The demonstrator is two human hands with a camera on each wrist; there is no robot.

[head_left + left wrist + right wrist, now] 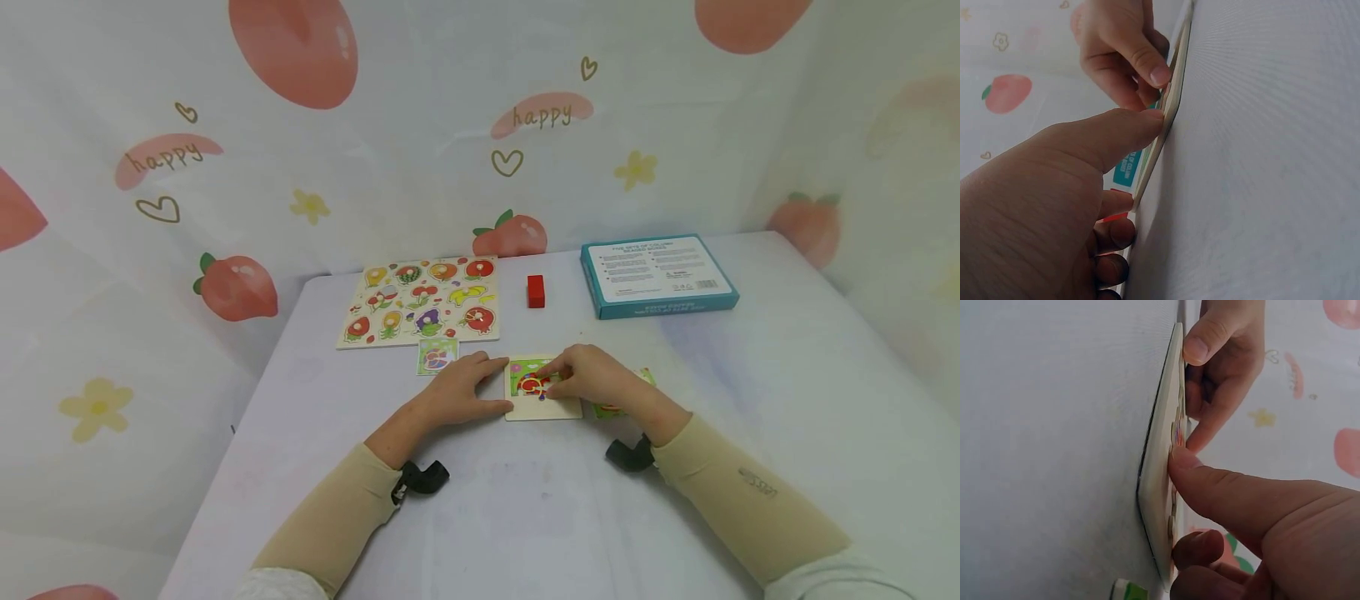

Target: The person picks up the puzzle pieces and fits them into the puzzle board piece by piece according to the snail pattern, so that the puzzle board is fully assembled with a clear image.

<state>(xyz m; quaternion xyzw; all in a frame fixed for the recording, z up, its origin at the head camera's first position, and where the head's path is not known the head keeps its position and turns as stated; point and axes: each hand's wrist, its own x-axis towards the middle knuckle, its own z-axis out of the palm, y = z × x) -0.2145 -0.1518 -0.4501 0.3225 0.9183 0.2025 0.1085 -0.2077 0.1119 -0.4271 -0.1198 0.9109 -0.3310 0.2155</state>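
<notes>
Arching low, right hand (596, 377), over board (534, 409)

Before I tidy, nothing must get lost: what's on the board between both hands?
The board bears colourful picture pieces; the right hand covers part, hiding whatever lies beneath.

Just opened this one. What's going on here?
A person's left hand touches the left edge of a small board, while the right hand touches the bright picture on it; whether it presses or pinches a piece is unclear. One picture tile lies to the left; another is partly hidden by the right hand. Farther back are a fruit board, a red block and a teal box.
</notes>
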